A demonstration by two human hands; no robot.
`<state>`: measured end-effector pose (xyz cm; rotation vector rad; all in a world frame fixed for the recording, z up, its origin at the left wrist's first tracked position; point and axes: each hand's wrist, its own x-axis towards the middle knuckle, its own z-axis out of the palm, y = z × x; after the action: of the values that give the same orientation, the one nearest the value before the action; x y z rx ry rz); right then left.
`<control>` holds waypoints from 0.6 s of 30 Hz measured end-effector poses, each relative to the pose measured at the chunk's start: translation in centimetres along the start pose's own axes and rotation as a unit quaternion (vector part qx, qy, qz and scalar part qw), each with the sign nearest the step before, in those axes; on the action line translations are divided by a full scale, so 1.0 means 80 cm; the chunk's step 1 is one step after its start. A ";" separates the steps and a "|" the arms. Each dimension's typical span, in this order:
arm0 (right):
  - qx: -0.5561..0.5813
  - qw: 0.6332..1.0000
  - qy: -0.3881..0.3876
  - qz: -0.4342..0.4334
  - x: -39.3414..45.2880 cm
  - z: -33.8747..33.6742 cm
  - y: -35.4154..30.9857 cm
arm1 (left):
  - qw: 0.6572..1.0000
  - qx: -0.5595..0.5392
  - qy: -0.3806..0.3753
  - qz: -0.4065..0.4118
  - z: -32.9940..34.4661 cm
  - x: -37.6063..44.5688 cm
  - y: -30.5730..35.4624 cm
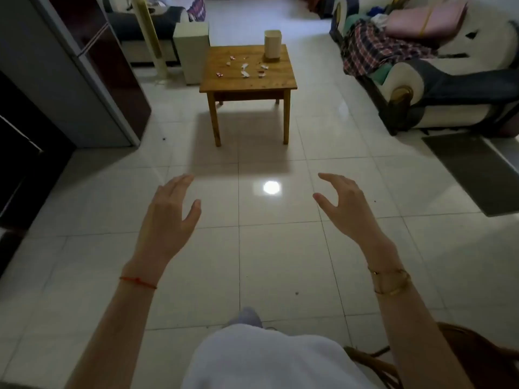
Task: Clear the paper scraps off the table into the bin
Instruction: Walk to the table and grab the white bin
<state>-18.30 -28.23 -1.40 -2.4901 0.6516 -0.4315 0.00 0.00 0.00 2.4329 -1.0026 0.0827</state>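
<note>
A small wooden table (278, 81) stands on the tiled floor well ahead of me. Several white and red paper scraps (245, 70) lie scattered over its top. A small cream bin (272, 45) stands on the table's far right corner. A taller cream bin (192, 51) stands on the floor beside the table's left edge. My left hand (168, 217) and my right hand (346, 206) are raised in front of me over the floor, far short of the table. Both have fingers spread and hold nothing.
A sofa (438, 80) piled with clothes runs along the right. A dark mat (477, 172) lies on the floor near it. A cabinet (92, 66) stands on the left. A wooden chair (463, 357) is at my lower right. Open tiled floor (269, 248) lies between me and the table.
</note>
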 end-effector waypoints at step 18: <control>0.004 0.999 -0.016 0.035 0.256 0.067 0.052 | 0.998 -0.031 -0.005 -0.053 0.079 0.240 -0.075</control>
<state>-0.48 -39.96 -4.71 -2.4541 0.7194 -0.3660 17.15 -11.74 -3.51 2.4277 -0.8643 0.0038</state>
